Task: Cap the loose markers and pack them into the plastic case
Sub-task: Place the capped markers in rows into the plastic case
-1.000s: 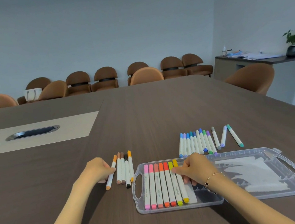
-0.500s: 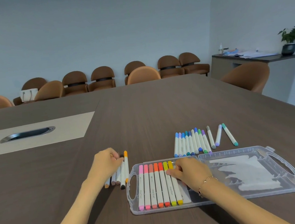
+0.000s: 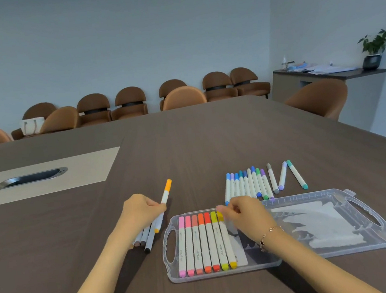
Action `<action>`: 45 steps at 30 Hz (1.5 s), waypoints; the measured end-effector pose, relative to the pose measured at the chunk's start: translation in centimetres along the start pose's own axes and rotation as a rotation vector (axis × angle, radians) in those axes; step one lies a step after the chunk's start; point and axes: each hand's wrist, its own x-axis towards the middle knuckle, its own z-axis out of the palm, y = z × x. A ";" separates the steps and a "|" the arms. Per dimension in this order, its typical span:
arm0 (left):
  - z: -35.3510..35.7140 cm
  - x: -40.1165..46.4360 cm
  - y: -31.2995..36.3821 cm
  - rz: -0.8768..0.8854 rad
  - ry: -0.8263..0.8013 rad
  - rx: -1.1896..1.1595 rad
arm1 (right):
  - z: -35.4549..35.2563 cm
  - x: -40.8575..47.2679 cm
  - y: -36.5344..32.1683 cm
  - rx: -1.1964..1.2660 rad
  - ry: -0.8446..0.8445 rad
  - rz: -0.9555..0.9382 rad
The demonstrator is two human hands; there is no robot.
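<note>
A clear plastic case lies open near the table's front edge. Several capped markers, pink through yellow, fill its left part. My left hand grips an orange-capped marker, lifted and tilted away from me, left of the case. Under that hand lie three brown, grey and black markers. My right hand hovers over the top ends of the packed markers, fingers loosely curled and holding nothing. A row of blue, green and purple markers lies beyond the case, with three more to its right.
The dark wood table has a pale inset with a metal cable slot at the left. Brown chairs line the far wall; one more chair stands at the right. A sideboard with a potted plant is at the far right.
My left hand has picked the orange-capped marker out of the small pile and lifted it. My right hand has lifted off the packed markers.
</note>
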 end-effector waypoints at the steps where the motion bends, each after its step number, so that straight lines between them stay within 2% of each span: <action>1: -0.7 -0.7 0.7 0.029 -0.051 -0.060 | -0.1 0.1 -0.3 0.107 0.033 -0.021; 3: -1.4 -2.3 2.4 0.077 -0.224 -0.152 | -0.6 0.1 -1.3 0.336 -0.002 -0.042; 5: -1.1 -3.8 3.9 0.120 -0.356 -0.159 | -1.1 -0.1 -2.6 0.528 -0.121 -0.014; 11: 0.8 -5.2 4.7 0.199 -0.434 -0.114 | -1.2 -0.6 -2.9 0.604 -0.247 0.056; 13: -0.4 -4.7 3.9 0.203 -0.383 -0.064 | -2.2 -0.7 -2.4 0.571 -0.250 0.103; 16: -2.9 -2.6 1.1 0.093 -0.088 -0.031 | -3.9 -0.6 -1.2 0.388 -0.273 0.177; 18: -3.9 -0.9 -1.3 -0.020 0.002 0.000 | -4.2 -0.6 -0.5 0.227 -0.333 0.227; 21: -3.9 0.8 -4.3 -0.194 -0.067 0.049 | -3.6 -0.5 -0.1 0.089 -0.383 0.255; 23: -3.5 1.3 -5.4 -0.246 -0.076 0.060 | -3.2 -0.3 -0.2 0.055 -0.379 0.249; 33: -2.0 1.6 -5.2 -0.286 -0.076 0.060 | -1.9 -0.6 0.6 0.020 -0.284 0.164; 38: -1.7 1.9 -5.2 -0.305 -0.063 0.097 | -1.3 -1.4 0.6 -0.252 -0.218 -0.001; 45: -1.5 1.7 -4.7 -0.312 -0.050 0.163 | -1.1 -1.6 0.7 -0.261 -0.208 -0.060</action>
